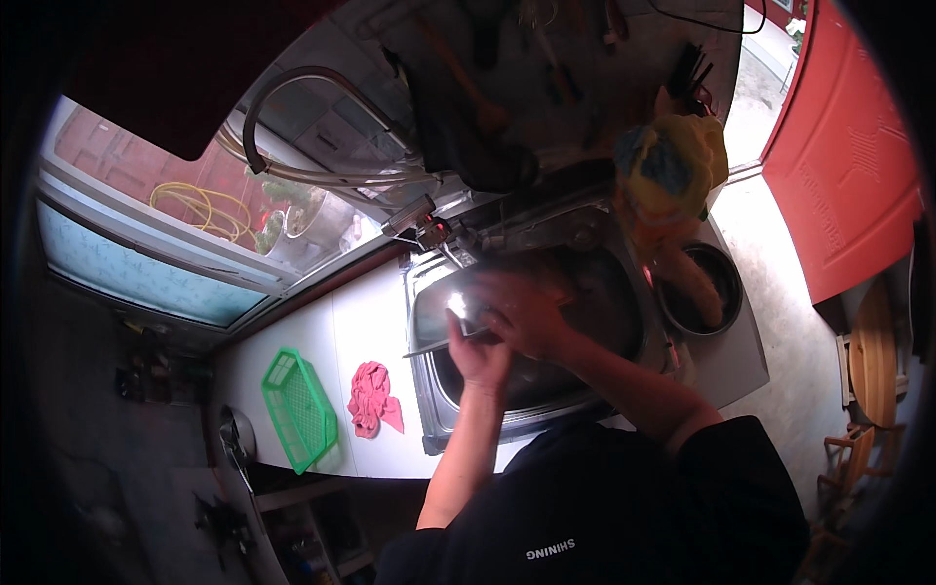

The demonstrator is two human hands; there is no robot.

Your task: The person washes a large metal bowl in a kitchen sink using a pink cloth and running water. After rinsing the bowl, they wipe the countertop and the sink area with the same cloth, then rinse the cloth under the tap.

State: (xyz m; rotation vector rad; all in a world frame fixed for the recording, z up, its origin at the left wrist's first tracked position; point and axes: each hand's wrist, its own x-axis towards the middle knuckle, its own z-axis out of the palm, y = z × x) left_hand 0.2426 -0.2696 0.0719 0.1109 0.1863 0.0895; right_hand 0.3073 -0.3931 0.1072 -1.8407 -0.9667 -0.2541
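Over a stainless steel sink, both of my hands meet just below the faucet. My left hand grips a flat, shiny metal piece with a straight lower edge, its thumb pointing up along it; glare and blur hide what kind of thing it is. My right hand lies over the same piece from the right, blurred, and its fingertips are hard to make out. The dark basin extends to the right of the hands, its contents hard to discern.
Left of the sink, a pink cloth and a green plastic basket lie on the white counter. A dark round bowl stands right of the sink, near a yellow and orange cloth-like bundle. Utensils hang behind.
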